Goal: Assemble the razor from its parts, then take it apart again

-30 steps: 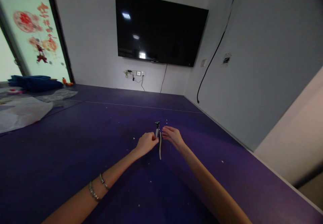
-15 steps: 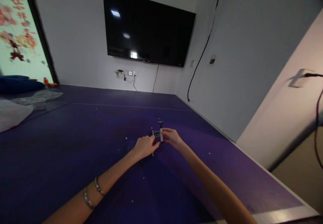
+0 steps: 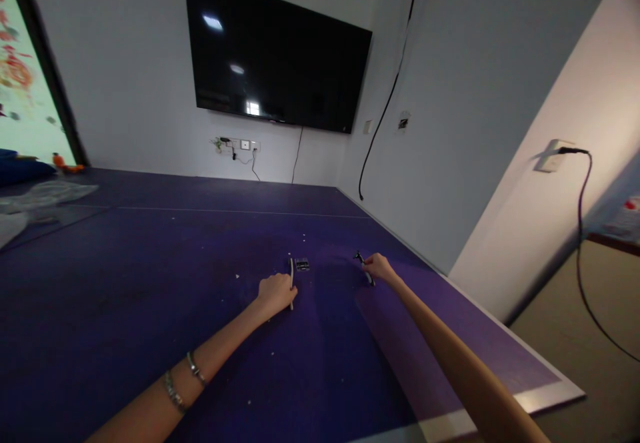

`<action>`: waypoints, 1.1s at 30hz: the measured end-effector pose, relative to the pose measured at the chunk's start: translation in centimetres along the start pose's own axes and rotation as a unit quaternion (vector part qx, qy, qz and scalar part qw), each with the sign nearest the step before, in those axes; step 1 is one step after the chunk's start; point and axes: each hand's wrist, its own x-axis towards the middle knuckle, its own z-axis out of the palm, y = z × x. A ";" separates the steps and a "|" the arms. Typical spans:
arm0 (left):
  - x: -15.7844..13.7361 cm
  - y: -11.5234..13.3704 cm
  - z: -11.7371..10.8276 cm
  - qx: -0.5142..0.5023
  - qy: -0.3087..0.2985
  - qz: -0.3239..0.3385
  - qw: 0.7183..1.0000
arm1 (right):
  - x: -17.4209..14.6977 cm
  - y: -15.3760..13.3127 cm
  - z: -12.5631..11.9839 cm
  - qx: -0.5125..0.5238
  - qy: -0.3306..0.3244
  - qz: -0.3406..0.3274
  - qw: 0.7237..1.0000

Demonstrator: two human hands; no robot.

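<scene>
My right hand (image 3: pixel 381 268) pinches a razor (image 3: pixel 371 278) by its handle, with the dark head up and to the left, apart from the other things. Closed around a slim pale stick (image 3: pixel 292 267) is my left hand (image 3: pixel 276 293); a dark bit shows at the stick's far end, and its kind is unclear. Just right of that stick lies a small dark, clear-edged case (image 3: pixel 303 264) on the purple surface (image 3: pixel 210 336), touched by neither hand. What the case contains is too small to make out.
Small white specks dot the purple surface. Clear plastic wrap (image 3: pixel 50 194) and a dark blue cloth (image 3: pixel 23 168) lie at the far left. A television (image 3: pixel 280 50) hangs on the wall, and a black cable (image 3: pixel 380 116) dangles by the right wall. A pale edge strip (image 3: pixel 545 393) borders the right.
My right hand has moved right with the razor, away from the case and my left hand; the razor now tilts. My left hand still holds the pale stick. The view has turned slightly right.
</scene>
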 end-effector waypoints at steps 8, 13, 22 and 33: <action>0.0 0.2 0.1 0.004 -0.027 -0.010 1.000 | 0.1 0.4 1.0 -0.116 0.014 -0.014 0.993; -0.1 0.1 0.4 -0.003 -0.010 -0.001 1.000 | -0.8 -0.1 0.6 -0.120 0.029 -0.020 0.992; -0.2 0.1 -0.8 -0.014 0.054 -0.007 0.998 | -3.5 -6.8 3.1 0.165 0.038 -0.071 0.983; -1.5 4.0 -1.7 -0.010 0.091 0.038 0.995 | -8.3 -14.8 6.5 0.585 -0.130 0.020 0.801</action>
